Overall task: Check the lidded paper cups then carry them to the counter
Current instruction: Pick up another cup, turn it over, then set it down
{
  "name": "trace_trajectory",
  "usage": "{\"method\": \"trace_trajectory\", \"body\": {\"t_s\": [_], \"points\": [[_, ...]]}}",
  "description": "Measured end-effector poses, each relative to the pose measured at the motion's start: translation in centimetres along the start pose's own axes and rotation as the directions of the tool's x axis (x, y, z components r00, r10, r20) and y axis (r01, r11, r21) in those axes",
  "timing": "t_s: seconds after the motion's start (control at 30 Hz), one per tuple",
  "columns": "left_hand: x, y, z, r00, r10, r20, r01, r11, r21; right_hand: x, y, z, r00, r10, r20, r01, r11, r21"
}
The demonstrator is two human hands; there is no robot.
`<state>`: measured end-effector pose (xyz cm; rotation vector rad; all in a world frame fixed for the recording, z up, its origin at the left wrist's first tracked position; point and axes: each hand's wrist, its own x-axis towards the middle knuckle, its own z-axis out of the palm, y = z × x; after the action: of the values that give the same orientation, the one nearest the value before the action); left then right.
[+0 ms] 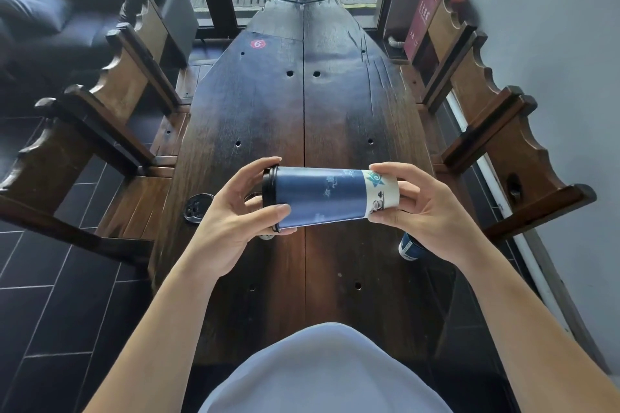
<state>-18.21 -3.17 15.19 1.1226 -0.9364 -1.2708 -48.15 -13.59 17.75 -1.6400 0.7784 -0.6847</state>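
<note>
I hold a blue paper cup point(322, 196) sideways above the dark wooden table point(302, 104). Its black lid points left and its white base points right. My left hand point(235, 211) grips the lid end, fingers over the rim. My right hand point(419, 208) grips the base end. A second lidded cup point(198, 208) stands on the table's left edge, seen from above by its black lid. A third blue cup point(410, 246) peeks out under my right wrist, mostly hidden. Something small shows under my left hand, too hidden to name.
Wooden benches point(110, 87) with carved backs flank the table on both sides, the right bench point(496, 104) against a grey wall. A red round sticker marked 6 point(257, 43) sits at the table's far end, by a glass window. A dark sofa point(77, 10) stands far left.
</note>
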Motion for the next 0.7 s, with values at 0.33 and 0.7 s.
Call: {"method": "trace_trajectory", "body": {"t_s": [0.33,0.7], "points": [[-0.41,-0.01,-0.23,1.0,0.022,0.014,-0.022,1.0,0.017,0.04,0.29,-0.11,0.999,0.03,0.024,-0.03,1.0,-0.001],[-0.89,0.49,0.12,0.997,-0.011,0.075,0.013,1.0,-0.023,-0.53,0.22,-0.52,1.0,-0.006,0.024,0.005,1.0,0.014]]}}
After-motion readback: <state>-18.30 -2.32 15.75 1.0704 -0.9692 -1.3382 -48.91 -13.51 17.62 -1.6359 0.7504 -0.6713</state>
